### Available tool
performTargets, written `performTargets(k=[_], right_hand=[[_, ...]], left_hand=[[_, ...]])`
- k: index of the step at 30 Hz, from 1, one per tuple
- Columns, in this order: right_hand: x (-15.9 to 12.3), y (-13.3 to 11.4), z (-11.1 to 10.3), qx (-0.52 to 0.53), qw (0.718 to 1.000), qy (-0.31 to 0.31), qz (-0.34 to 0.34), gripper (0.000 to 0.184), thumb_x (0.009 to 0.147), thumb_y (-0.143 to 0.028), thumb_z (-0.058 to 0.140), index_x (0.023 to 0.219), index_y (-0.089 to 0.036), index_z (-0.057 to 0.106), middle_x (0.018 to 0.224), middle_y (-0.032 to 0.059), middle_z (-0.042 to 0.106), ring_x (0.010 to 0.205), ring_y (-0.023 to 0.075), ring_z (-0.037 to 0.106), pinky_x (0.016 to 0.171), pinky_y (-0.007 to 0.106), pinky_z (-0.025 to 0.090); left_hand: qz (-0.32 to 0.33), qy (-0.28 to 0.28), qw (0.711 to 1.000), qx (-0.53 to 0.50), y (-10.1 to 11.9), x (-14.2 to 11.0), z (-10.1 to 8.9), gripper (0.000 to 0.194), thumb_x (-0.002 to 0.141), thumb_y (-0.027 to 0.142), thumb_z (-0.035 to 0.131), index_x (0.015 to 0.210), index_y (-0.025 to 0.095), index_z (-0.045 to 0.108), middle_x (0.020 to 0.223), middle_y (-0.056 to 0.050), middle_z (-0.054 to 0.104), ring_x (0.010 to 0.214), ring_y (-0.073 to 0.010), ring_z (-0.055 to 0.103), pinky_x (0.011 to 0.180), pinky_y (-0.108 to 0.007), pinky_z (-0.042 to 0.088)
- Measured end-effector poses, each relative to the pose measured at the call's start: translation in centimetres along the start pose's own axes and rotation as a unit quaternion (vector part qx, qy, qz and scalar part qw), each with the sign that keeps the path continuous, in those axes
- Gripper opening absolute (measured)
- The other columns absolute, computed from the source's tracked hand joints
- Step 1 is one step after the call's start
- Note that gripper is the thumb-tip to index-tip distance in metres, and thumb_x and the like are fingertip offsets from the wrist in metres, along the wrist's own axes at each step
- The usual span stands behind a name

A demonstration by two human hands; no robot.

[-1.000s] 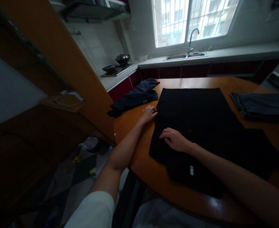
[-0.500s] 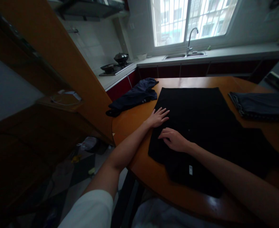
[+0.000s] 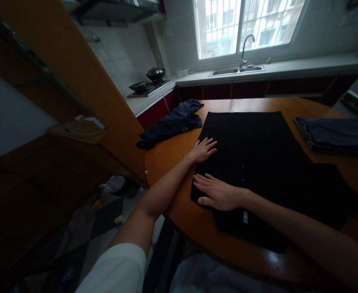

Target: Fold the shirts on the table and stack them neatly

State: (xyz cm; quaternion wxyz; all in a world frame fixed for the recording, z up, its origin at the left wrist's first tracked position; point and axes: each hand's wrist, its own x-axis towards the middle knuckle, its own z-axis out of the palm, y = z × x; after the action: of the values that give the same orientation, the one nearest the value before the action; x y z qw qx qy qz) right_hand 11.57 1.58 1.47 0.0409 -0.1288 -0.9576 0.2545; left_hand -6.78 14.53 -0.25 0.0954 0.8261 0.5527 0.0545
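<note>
Two spread, palms down — left hand (image 3: 202,151) | right hand (image 3: 219,193) | on black garment (image 3: 252,140)

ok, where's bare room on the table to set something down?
Bare table shows in three places: a strip beyond the black garment, a patch between the dark blue garment and the left forearm, and a wedge between the black garment and folded cloth. Crowded: the middle, with left hand and right hand on the black garment.

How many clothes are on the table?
3: the black one in the middle, the navy one at left, and the folded one at right. More may be hidden in its folds.
</note>
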Motion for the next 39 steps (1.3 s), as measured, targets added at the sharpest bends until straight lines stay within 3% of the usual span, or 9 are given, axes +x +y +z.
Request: performTargets(k=[10, 13, 18, 22, 25, 29, 32, 36, 39], right_hand=[[-1.3, -4.2, 1.0, 0.005, 1.000, -0.011, -0.019, 0.094, 0.095, -0.070, 0.046, 0.153, 0.004, 0.037, 0.162, 0.0308, 0.023, 0.153, 0.0379, 0.019, 0.125, 0.050, 0.019], [-1.5, -4.9, -0.2, 0.041, 0.997, -0.039, -0.054, 0.083, 0.097, -0.065, 0.046, 0.145, 0.002, 0.050, 0.158, 0.0299, 0.035, 0.151, 0.0368, 0.027, 0.125, 0.049, 0.021], [-0.8, -5.0, -2.2, 0.149, 0.981, -0.028, -0.120, 0.044, 0.106, -0.043, 0.041, 0.132, -0.017, 0.066, 0.144, 0.0122, 0.060, 0.142, 0.0226, 0.047, 0.122, 0.040, 0.031], [0.0, -2.7, -2.8, 0.137, 0.982, 0.125, -0.018, 0.044, 0.104, -0.036, 0.043, 0.138, -0.016, 0.062, 0.147, 0.0127, 0.058, 0.143, 0.0233, 0.046, 0.122, 0.043, 0.031], [0.4, 0.5, -2.7, 0.070, 0.973, 0.199, 0.096, 0.051, 0.102, -0.035, 0.042, 0.147, -0.013, 0.053, 0.155, 0.0152, 0.047, 0.148, 0.0262, 0.037, 0.122, 0.048, 0.029], [0.5, 4.6, -1.5, -0.048, 0.954, 0.189, 0.228, 0.067, 0.101, -0.046, 0.041, 0.157, -0.008, 0.037, 0.165, 0.0193, 0.027, 0.155, 0.0310, 0.020, 0.124, 0.053, 0.020], [0.5, 5.8, -0.4, -0.111, 0.945, 0.157, 0.265, 0.073, 0.101, -0.053, 0.039, 0.156, -0.005, 0.036, 0.166, 0.0216, 0.020, 0.156, 0.0329, 0.012, 0.124, 0.056, 0.012], [0.5, 5.8, 0.3, -0.135, 0.939, 0.163, 0.273, 0.073, 0.101, -0.054, 0.035, 0.156, -0.005, 0.036, 0.167, 0.0222, 0.019, 0.156, 0.0326, 0.013, 0.124, 0.055, 0.011], [0.5, 5.8, 0.4, -0.136, 0.939, 0.169, 0.269, 0.071, 0.102, -0.053, 0.035, 0.155, -0.006, 0.037, 0.166, 0.0220, 0.021, 0.156, 0.0319, 0.014, 0.124, 0.053, 0.012]], left_hand=[[0.001, 0.003, 1.000, 0.010, -0.7, 0.4, 0.5, 0.059, 0.104, 0.059, 0.026, 0.157, 0.033, 0.037, 0.168, -0.001, 0.025, 0.156, -0.0262, 0.014, 0.125, -0.055, 0.010], [-0.006, 0.013, 1.000, 0.007, -0.7, 0.5, 0.5, 0.060, 0.104, 0.060, 0.025, 0.157, 0.033, 0.036, 0.168, -0.002, 0.026, 0.156, -0.0282, 0.014, 0.124, -0.059, 0.009], [-0.069, 0.058, 0.995, -0.039, -2.3, 0.7, 0.0, 0.059, 0.105, 0.057, 0.025, 0.157, 0.033, 0.034, 0.166, -0.004, 0.030, 0.156, -0.0272, 0.018, 0.123, -0.062, 0.009], [-0.146, 0.159, 0.973, -0.086, -5.6, 0.5, -1.0, 0.053, 0.108, 0.046, 0.023, 0.154, 0.025, 0.041, 0.161, -0.008, 0.040, 0.151, -0.0241, 0.031, 0.124, -0.053, 0.019], [-0.135, 0.199, 0.964, -0.110, -7.5, 0.2, -1.6, 0.051, 0.107, 0.040, 0.030, 0.148, 0.016, 0.049, 0.154, -0.013, 0.050, 0.144, -0.0228, 0.043, 0.121, -0.041, 0.029], [-0.002, 0.176, 0.972, -0.154, -6.8, 0.1, -1.7, 0.051, 0.105, 0.037, 0.033, 0.147, 0.013, 0.051, 0.151, -0.013, 0.053, 0.141, -0.0204, 0.048, 0.119, -0.036, 0.033], [0.052, 0.127, 0.983, -0.121, -5.2, 0.2, -1.3, 0.051, 0.103, 0.037, 0.040, 0.151, 0.020, 0.046, 0.157, -0.009, 0.047, 0.149, -0.0214, 0.035, 0.123, -0.044, 0.024], [0.003, 0.080, 0.995, -0.063, -5.4, 0.2, -1.1, 0.052, 0.097, 0.038, 0.057, 0.147, 0.025, 0.051, 0.158, -0.009, 0.045, 0.150, -0.0267, 0.032, 0.122, -0.054, 0.021], [-0.074, 0.147, 0.984, -0.062, -7.3, 0.0, -1.5, 0.044, 0.094, 0.028, 0.058, 0.137, 0.018, 0.060, 0.146, -0.013, 0.057, 0.137, -0.0248, 0.050, 0.118, -0.044, 0.034]])
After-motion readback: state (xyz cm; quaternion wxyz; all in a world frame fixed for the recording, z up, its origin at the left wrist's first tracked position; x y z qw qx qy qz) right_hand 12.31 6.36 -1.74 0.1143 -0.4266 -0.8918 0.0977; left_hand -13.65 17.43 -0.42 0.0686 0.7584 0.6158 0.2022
